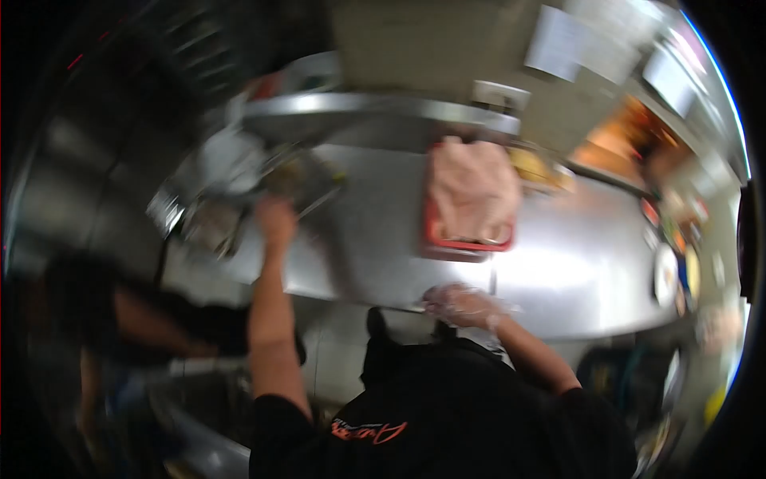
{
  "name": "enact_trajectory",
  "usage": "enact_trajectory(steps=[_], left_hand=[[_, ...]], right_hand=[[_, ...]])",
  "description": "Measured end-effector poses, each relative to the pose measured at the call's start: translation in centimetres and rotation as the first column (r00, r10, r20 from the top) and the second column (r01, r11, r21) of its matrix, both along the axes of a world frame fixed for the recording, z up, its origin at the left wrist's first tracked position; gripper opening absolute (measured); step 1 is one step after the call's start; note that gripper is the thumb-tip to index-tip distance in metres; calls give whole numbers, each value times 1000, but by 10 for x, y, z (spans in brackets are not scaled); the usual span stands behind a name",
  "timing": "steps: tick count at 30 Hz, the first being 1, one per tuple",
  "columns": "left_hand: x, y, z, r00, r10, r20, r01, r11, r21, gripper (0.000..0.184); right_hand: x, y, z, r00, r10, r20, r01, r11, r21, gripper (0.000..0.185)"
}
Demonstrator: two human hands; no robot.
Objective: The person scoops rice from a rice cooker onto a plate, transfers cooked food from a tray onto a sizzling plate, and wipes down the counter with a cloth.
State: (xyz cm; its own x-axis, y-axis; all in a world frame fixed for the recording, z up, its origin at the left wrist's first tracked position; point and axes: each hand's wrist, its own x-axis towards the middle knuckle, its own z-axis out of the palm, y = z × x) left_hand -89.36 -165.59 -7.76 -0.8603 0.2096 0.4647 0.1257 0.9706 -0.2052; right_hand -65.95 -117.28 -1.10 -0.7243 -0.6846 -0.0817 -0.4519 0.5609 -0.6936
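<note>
My left hand (275, 222) reaches out over the left part of the steel table (375, 215). Motion smears its fingers, so I cannot tell whether they grip anything. Just beyond it lies a blurred long metal utensil (317, 203), and a white plastic bag (231, 162) sits to its left. A foil-like bundle or tray (211, 227) is also close by. My right hand (461, 306), in a clear plastic glove, is at the table's front edge with its fingers curled in. What they hold, if anything, is hidden. A red tray (432, 227) with a pinkish cloth-like covering (475, 188) stands beyond it.
Yellowish items (531, 168) lie right of the red tray. Plates and colourful things (666, 271) line the table's right end. A lit orange opening (630, 144) is at the back right. Another person's arm (152, 323) comes in at the left.
</note>
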Motion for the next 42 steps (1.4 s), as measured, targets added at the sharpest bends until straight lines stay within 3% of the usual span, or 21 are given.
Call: enact_trajectory(steps=[1, 2, 3, 4, 5, 8, 10, 12, 14, 16, 17, 19, 21, 24, 27, 30, 32, 35, 38, 40, 42], left_hand=[[-13, 4, 17, 993, 43, 113, -54, 994, 95, 26], [-49, 3, 16, 882, 172, 439, -174, 984, -35, 24], [-81, -23, -15, 940, 73, 334, -68, 997, -25, 28], [-114, -34, -26, 862, 142, 487, 16, 952, -306, 35], [-108, -23, 3, 848, 171, 501, -4, 948, -317, 43], [-140, -43, -22, 793, 256, 553, -163, 964, -212, 48], [-161, -72, -70, 893, 210, 398, -149, 973, -178, 47], [-165, -55, -36, 828, 398, 396, -210, 874, -439, 46], [-165, -46, 18, 718, 302, 627, -171, 950, -261, 38], [-138, -15, 76, 760, -79, 645, -147, 946, 289, 33], [-112, 7, 105, 773, -249, 583, -139, 831, 539, 30], [-43, 75, 159, 648, -740, 178, 31, 259, 965, 26], [35, 159, 213, 376, -916, -137, 0, -148, 989, 21], [138, 271, 267, -158, -872, -463, -124, -447, 886, 18], [243, 356, 318, -463, -643, -611, -387, -474, 791, 19], [316, 439, 367, -718, -237, -655, -589, -295, 752, 20], [363, 472, 388, -673, -145, -726, -707, -162, 688, 17], [421, 543, 366, -595, 21, -803, -802, -73, 593, 25], [431, 606, 339, -778, -163, -606, -608, -43, 792, 30], [430, 639, 320, -903, -355, -242, -232, -70, 970, 18], [432, 671, 283, -866, -487, 114, 209, -144, 967, 19]], right_hand=[[10, -9, 39, 984, -107, 143, 89, 988, 126, 34], [15, -25, 77, 926, -252, 280, 184, 952, 245, 33], [18, -29, 75, 924, -253, 286, 195, 957, 215, 36], [20, -28, 70, 929, -234, 285, 190, 966, 175, 39], [23, -28, 76, 908, -329, 258, 281, 937, 205, 38], [32, -30, 86, 837, -502, 218, 445, 856, 263, 36], [41, -23, 88, 770, -595, 230, 521, 795, 311, 35], [69, -15, 75, 724, -683, 100, 659, 727, 194, 32], [99, -7, 64, 644, -765, 26, 756, 641, 135, 33], [129, -2, 58, 559, -829, 7, 818, 553, 156, 32], [140, 1, 59, 542, -837, 71, 803, 541, 250, 33], [161, 11, 62, 498, -847, 187, 736, 527, 425, 34], [185, 20, 54, 461, -864, 203, 744, 501, 442, 35], [219, 38, 40, 461, -876, 143, 772, 475, 422, 35], [244, 66, 36, 462, -883, 88, 808, 459, 369, 36], [296, 113, 8, 480, -877, -29, 862, 465, 202, 34], [329, 127, 32, 255, -964, -69, 952, 238, 191, 35], [379, 165, 34, 102, -972, 210, 906, 178, 385, 42], [427, 189, 55, 29, -984, 178, 953, 81, 292, 35], [449, 202, 69, -122, -958, 258, 963, -51, 265, 37], [464, 226, 45, -180, -959, 219, 960, -123, 250, 38]])
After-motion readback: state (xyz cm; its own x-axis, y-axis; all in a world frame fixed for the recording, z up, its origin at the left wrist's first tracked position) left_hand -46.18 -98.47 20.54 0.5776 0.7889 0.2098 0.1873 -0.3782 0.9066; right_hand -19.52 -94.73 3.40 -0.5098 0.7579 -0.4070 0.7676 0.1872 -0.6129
